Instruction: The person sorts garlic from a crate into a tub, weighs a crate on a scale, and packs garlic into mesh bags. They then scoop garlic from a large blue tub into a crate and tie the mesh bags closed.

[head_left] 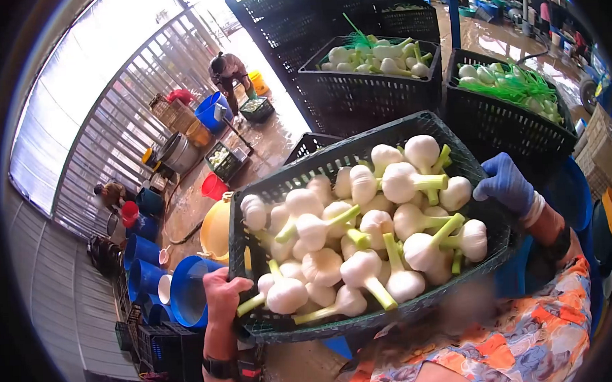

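Note:
A black plastic crate (291,334) heaped with fresh white garlic bulbs (322,266) is tilted in front of me. Green stem stubs show on many of the bulbs. At the crate's left end, my left hand (222,295), bare and with a dark band at the wrist, closes on the rim; some fingers are hidden. My right hand (504,184), in a blue glove, grips the opposite end near its upper right corner. Below the crate is a sleeve in an orange floral print (526,325).
Two black crates of garlic, one (373,87) ahead and one (508,106) at right, hold green netting. Blue barrels (191,292) and a yellow tub (216,228) stand at left. A person (231,72) bends over a small crate (257,110) on the wet floor.

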The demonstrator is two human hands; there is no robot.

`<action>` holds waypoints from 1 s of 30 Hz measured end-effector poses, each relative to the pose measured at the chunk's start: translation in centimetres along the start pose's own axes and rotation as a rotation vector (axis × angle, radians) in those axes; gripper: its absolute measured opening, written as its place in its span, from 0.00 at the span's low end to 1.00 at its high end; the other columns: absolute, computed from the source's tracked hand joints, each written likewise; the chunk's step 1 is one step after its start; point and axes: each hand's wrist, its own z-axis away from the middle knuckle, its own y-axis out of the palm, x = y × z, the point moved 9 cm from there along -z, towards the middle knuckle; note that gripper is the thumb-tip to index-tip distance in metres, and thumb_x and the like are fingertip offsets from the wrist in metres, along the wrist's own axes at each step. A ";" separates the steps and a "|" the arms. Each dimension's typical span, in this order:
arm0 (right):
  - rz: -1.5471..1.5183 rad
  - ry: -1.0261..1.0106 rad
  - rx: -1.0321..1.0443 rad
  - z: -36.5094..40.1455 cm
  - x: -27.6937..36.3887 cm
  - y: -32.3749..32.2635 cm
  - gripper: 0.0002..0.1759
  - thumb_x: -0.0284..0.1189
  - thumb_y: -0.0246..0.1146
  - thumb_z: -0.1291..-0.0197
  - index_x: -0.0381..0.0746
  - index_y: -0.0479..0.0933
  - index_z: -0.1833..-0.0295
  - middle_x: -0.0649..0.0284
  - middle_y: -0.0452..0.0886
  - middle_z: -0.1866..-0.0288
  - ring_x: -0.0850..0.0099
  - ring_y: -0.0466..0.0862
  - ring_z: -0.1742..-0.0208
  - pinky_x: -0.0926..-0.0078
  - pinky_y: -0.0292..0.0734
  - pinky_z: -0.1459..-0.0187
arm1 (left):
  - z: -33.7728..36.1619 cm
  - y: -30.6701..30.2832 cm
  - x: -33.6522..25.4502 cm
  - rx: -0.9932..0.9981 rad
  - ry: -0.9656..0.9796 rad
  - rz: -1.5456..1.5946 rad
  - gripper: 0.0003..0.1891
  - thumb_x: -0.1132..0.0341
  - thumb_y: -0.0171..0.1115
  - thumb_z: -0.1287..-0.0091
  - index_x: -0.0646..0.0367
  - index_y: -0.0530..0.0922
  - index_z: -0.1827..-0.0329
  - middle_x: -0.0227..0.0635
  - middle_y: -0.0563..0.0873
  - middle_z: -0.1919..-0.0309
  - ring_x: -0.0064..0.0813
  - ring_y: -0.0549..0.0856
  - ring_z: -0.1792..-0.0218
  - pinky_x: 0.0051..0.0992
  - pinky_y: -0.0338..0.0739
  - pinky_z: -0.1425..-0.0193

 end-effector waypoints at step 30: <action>-0.126 0.306 -0.501 -7.2 -0.3 10.9 0.09 0.27 0.60 0.48 0.35 0.77 0.62 0.69 0.78 0.69 0.82 0.74 0.70 0.83 0.71 0.67 | -45.2 12.0 -3.5 0.600 0.474 -0.337 0.17 0.62 0.66 0.61 0.68 0.83 0.72 0.38 0.80 0.83 0.27 0.77 0.80 0.28 0.72 0.72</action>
